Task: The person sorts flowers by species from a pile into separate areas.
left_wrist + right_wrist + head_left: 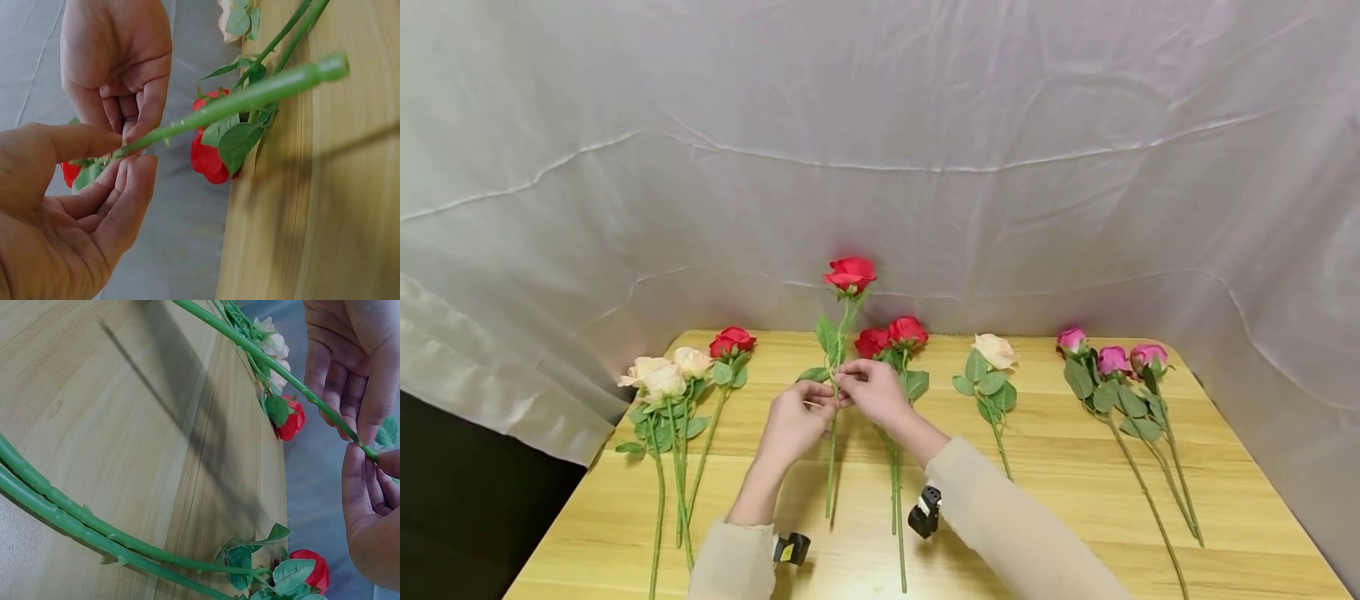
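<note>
A red artificial rose (850,275) stands upright above the table, its bloom at the top and its green stem (831,467) running down between both hands. My left hand (797,421) pinches the stem between thumb and fingertips below the leaves. Just above it, my right hand (876,392) also pinches the stem, fingertips close against the left ones. In the left wrist view the cut end of the stem (250,97) points toward the camera. Behind the right hand lie two more red roses (907,332) on the table, partly covered by it.
On the wooden table (1037,542), several cream roses (662,379) and a red rose (732,342) lie at left. A single cream rose (996,352) lies right of centre, and pink roses (1112,360) lie farther right. A grey curtain (925,208) hangs behind.
</note>
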`<state>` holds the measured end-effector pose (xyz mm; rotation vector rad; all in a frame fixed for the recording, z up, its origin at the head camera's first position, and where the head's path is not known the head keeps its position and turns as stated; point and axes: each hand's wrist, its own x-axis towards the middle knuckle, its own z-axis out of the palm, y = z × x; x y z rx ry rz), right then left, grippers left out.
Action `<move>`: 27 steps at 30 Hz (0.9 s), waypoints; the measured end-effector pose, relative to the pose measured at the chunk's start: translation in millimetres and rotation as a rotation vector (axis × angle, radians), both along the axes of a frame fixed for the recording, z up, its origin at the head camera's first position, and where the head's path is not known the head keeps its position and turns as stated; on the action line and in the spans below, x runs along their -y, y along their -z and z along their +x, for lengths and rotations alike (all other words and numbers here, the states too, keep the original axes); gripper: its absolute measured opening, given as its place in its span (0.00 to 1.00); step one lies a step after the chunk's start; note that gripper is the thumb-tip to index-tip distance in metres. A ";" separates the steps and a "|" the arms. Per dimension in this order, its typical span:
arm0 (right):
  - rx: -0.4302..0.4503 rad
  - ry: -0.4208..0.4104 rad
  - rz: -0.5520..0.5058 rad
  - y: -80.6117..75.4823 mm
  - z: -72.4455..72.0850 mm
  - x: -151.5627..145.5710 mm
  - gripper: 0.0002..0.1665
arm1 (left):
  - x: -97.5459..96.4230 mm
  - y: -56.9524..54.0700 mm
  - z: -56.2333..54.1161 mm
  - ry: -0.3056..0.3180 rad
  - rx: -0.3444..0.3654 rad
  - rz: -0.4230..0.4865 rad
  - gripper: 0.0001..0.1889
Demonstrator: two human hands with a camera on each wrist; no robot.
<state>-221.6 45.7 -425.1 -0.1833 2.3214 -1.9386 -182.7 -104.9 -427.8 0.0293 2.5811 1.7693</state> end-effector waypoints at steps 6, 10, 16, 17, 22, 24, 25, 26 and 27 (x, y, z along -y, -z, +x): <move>-0.009 0.014 -0.033 -3.2 2.0 -4.4 0.13 | 7.4 2.2 -1.1 -0.026 -0.043 -0.017 0.12; -0.018 0.016 -0.047 -4.7 4.4 -10.6 0.14 | 17.0 5.2 -2.0 -0.042 -0.074 -0.052 0.12; -0.023 0.001 -0.016 -7.2 14.7 -23.8 0.14 | 39.0 7.7 -4.5 -0.088 -0.104 -0.188 0.11; -0.027 0.000 0.000 -6.6 16.4 -26.3 0.13 | 43.6 7.8 -5.2 -0.096 -0.108 -0.214 0.11; -0.034 -0.008 0.080 -2.7 25.0 -37.8 0.13 | 68.2 10.4 -11.6 -0.129 -0.120 -0.348 0.12; -0.032 -0.008 0.112 0.0 28.3 -42.5 0.13 | 77.6 12.9 -15.1 -0.138 -0.118 -0.396 0.12; -0.031 -0.005 0.130 1.5 29.9 -44.9 0.12 | 82.2 14.0 -16.3 -0.139 -0.112 -0.413 0.12; -0.029 -0.003 0.143 3.7 31.3 -47.3 0.12 | 86.8 15.2 -17.7 -0.138 -0.108 -0.425 0.12; -0.024 -0.002 0.154 6.1 32.5 -49.6 0.12 | 91.3 16.4 -18.7 -0.136 -0.102 -0.440 0.12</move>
